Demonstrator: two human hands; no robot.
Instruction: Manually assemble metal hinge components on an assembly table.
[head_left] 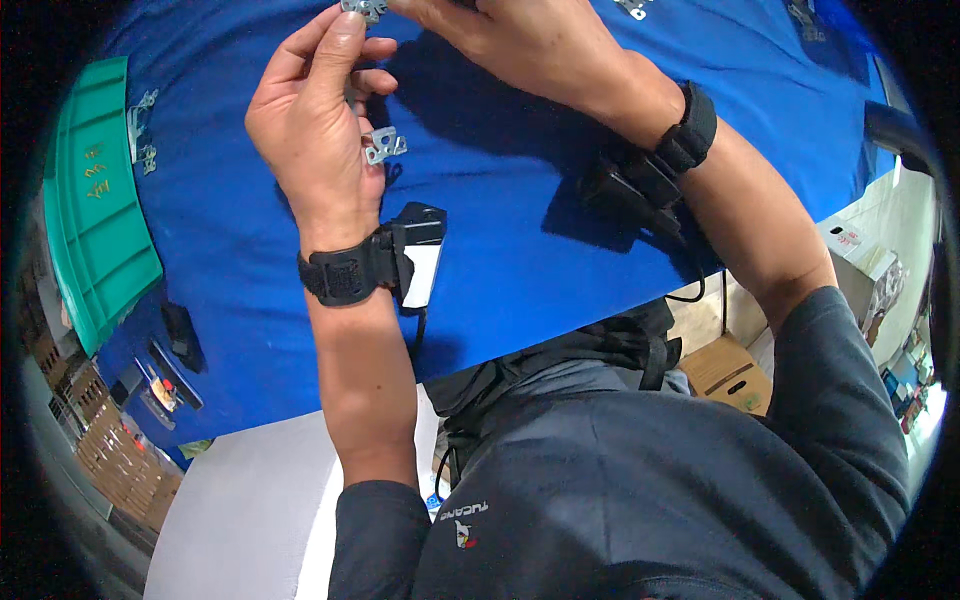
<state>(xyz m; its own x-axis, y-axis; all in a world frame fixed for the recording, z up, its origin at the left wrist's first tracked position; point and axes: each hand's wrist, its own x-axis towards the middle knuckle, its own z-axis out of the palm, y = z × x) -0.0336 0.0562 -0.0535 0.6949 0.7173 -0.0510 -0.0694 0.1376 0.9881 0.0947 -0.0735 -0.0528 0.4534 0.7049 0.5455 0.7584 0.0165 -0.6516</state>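
At the top edge, my left hand (pixel 315 105) pinches a small silvery metal bracket (pixel 364 9) between thumb and fingers. A second metal bracket (pixel 385 147) shows beside the heel of that palm; whether the hand holds it or it lies on the cloth I cannot tell. My right hand (pixel 525 45) comes in from the right with its fingers bent, a digit reaching to the pinched bracket. The picture's edge cuts off most of its fingers, and what they grip is hidden. Both wrists wear black straps with small devices attached.
A blue cloth (pixel 520 260) covers the table. At the left stands a green plastic bin (pixel 100 200), with metal brackets (pixel 147 130) beside it. Another bracket (pixel 634 8) lies at the far edge. Small tools (pixel 165 385) sit at the near left corner. A cardboard box (pixel 730 375) stands below the table.
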